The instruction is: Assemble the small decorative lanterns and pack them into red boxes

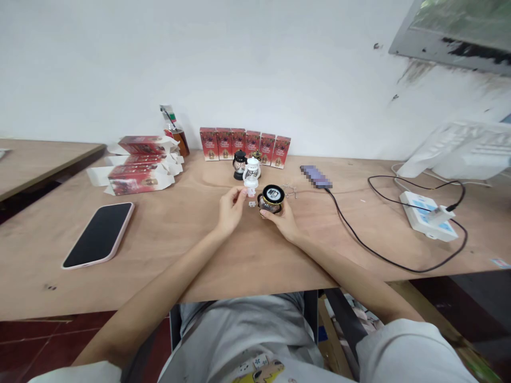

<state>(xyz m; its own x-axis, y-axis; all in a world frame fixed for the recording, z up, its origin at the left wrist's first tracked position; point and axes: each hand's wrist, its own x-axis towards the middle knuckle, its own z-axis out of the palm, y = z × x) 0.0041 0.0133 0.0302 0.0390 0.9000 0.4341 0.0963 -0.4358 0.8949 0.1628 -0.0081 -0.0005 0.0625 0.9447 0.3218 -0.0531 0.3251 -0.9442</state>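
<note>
My left hand (230, 208) pinches a small white plastic part (251, 187) just below a small white lantern (251, 170) that stands on the wooden table (167, 239). My right hand (281, 217) is wrapped around a small round black and gold lantern base (273, 196), tilted so its underside faces me. A tiny white piece (252, 204) lies on the table between the two hands. A black lantern (239, 164) stands just behind the white one.
A row of several red boxes (244, 143) lines the wall. Flat unfolded red and white cartons (138, 166) are stacked at the left, a bottle (178, 137) behind them. A black phone (99, 234) lies at the left. A blurred phone (315, 176), black cable (359, 236) and power strip (428, 215) sit at the right.
</note>
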